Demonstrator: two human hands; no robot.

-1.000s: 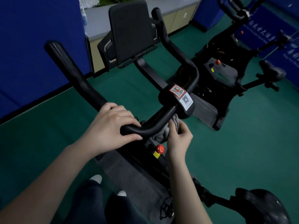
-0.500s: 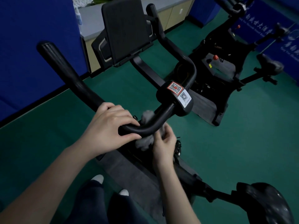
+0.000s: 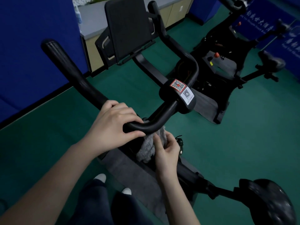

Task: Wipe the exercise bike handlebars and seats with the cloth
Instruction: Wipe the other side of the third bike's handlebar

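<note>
Cloth [image 3: 146, 147] pinched by my right hand [image 3: 165, 150] under the handlebar [image 3: 155, 120] — left hand [image 3: 113, 127] gripping it — could slip loose.

We see the green floor [image 3: 227, 151] bearing one exercise bike [image 3: 162, 114] at centre and another bike [image 3: 227, 65] upper right.

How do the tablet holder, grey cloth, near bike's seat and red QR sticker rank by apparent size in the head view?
Largest to smallest:
1. tablet holder
2. near bike's seat, cut by the frame edge and close to the camera, so its place against the holder is unsure
3. grey cloth, partly hidden
4. red QR sticker
</note>
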